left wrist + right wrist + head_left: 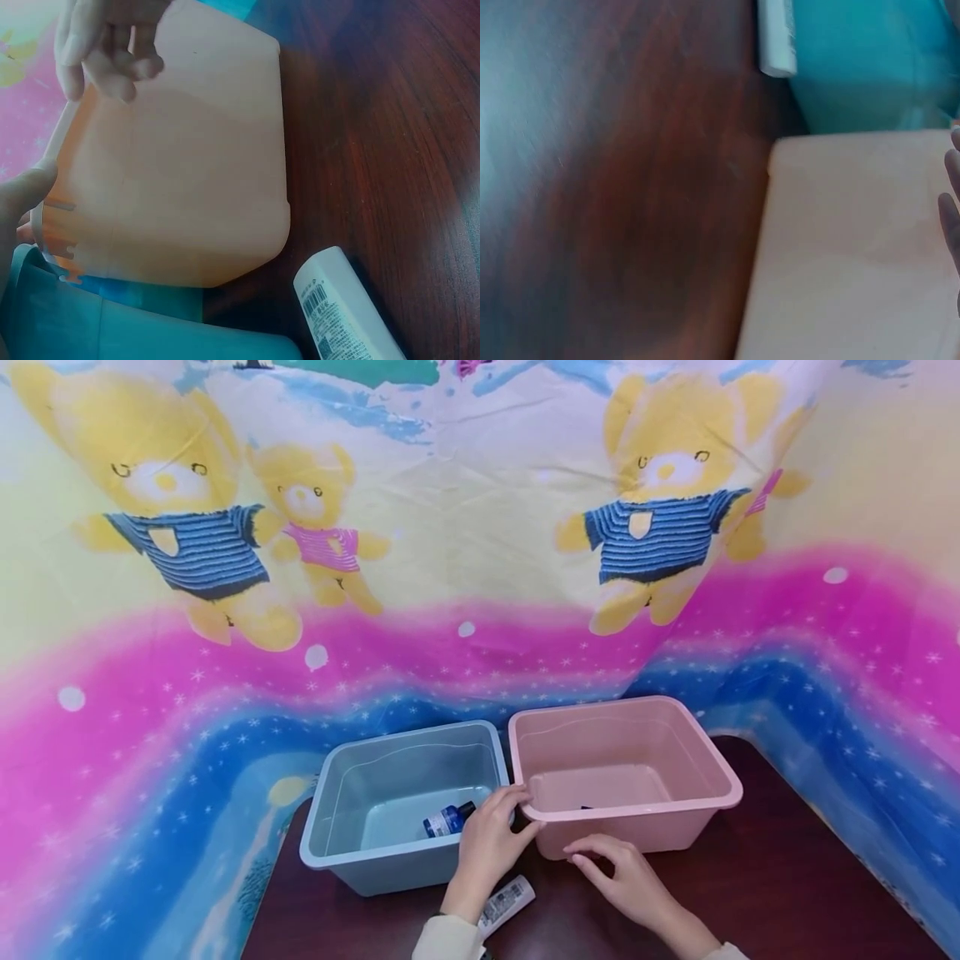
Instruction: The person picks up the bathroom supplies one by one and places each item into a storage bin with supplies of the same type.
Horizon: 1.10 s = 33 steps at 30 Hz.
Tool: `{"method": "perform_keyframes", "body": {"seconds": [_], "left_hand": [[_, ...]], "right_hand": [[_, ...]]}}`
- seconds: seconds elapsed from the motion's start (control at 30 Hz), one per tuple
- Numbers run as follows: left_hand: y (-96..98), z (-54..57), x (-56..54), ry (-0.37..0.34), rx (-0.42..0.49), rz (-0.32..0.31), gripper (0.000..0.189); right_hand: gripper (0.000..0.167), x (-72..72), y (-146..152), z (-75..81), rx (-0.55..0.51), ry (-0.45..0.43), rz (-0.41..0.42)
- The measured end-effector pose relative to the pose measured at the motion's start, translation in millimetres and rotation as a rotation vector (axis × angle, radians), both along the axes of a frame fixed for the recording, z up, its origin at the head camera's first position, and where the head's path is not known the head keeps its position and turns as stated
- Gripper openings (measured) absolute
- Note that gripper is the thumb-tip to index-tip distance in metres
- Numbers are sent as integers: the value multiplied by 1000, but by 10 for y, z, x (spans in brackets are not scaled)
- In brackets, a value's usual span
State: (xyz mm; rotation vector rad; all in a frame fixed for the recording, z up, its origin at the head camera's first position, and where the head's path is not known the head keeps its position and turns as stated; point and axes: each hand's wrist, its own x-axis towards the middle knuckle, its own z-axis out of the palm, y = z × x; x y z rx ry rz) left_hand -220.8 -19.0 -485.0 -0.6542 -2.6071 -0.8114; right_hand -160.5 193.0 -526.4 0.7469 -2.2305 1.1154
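Note:
My left hand (491,831) grips the rim of the pink basin (622,815) at its near left corner, its thumb outside and its fingers over the edge. In the left wrist view the basin's side (187,150) faces the camera. My right hand (626,877) hovers in front of the same basin, fingers loosely bent, holding nothing. To the left stands a blue-grey basin (405,852), with a blue bottle with a black cap (447,820) lying inside. Behind the pink basin's near rim, only a sliver of a dark thing (587,807) shows.
A white bottle with a printed label (507,906) lies on the dark wooden table (780,860), near my left wrist. Behind the basins hangs a cloth printed with bears (465,543). Both basins stand side by side, close together.

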Motion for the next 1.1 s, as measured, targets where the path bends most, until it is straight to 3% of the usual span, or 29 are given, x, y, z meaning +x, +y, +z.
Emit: {"method": "perform_keyframes", "body": {"seconds": [0.3, 0.47, 0.87, 1.1], "left_hand": [[8, 9, -1, -12, 3, 5, 44], [17, 26, -6, -10, 1, 4, 45], [13, -2, 6, 0, -12, 7, 43], [17, -10, 1, -1, -11, 10, 42]], "right_hand": [[31, -3, -202, -273, 6, 3, -6], [29, -16, -289, -361, 11, -39, -27], [17, -90, -444, -482, 76, -162, -40], [13, -165, -499, -507, 152, -274, 42]]}}
